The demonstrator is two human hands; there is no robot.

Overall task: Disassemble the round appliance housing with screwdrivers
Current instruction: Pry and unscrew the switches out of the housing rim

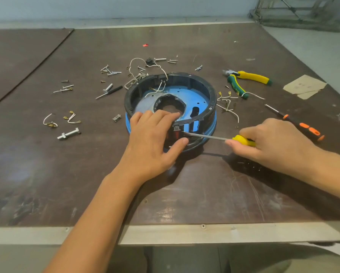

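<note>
Left hand point(153, 142): I clasp the near rim of the housing point(196, 96).
Right hand point(273, 142): I grip the yellow-handled screwdriver point(242, 139), tip against the housing's near wall.

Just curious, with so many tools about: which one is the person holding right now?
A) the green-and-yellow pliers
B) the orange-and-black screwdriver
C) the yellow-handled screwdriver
C: the right hand grips the yellow-handled screwdriver, its tip against the round housing that the left hand holds.

Even soft light; shadows under hands; dull sheen on table point(204, 194); wide-angle edge bending; sharp.
</note>
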